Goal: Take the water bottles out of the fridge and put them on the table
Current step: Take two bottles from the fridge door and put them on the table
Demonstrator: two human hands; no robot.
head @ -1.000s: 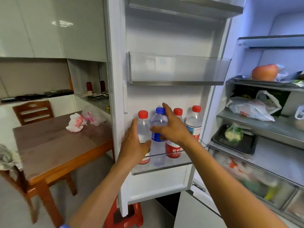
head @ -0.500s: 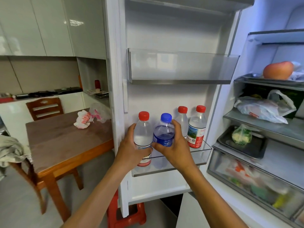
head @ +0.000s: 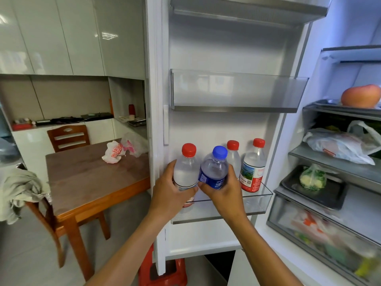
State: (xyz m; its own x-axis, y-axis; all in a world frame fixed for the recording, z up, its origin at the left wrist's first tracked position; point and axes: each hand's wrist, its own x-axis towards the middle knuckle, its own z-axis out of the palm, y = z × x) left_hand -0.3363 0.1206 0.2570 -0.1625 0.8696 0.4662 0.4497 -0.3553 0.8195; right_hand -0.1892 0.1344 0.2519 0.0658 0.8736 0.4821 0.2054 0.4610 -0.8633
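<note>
Presently, item one: your left hand [head: 172,189], grip wrapped around the red-capped bottle [head: 185,172] at lower centre of the frame, fingers on its clear midsection above the label, thumb side toward you. Item two: your right hand [head: 223,189], grip closed around the blue-capped bottle [head: 214,172] just right of it, fingers covering the blue label; this bottle tilts slightly leftward at the cap, so the two bodies touch or nearly touch. Both bottles have their long axis near vertical, bases low in the door shelf [head: 255,203], whose clear front wall stands between the bases and you. That wall is the relation to mind: judged from here, each bottle must rise along its own axis before it can come toward you. Item three: two further red-capped bottles, the rear bottle [head: 234,155] partly hidden behind your right hand and the labelled bottle [head: 252,168] at the right end of the shelf, both upright and unheld. Item four: the desk [head: 92,178], brown-topped, at middle left of the frame, carrying crumpled plastic bags [head: 121,150] at its far edge; your left hand lies nearer to it. Both forearms enter from the bottom edge and converge upward, wrists level, palms facing one another across the paired bottles.
</note>
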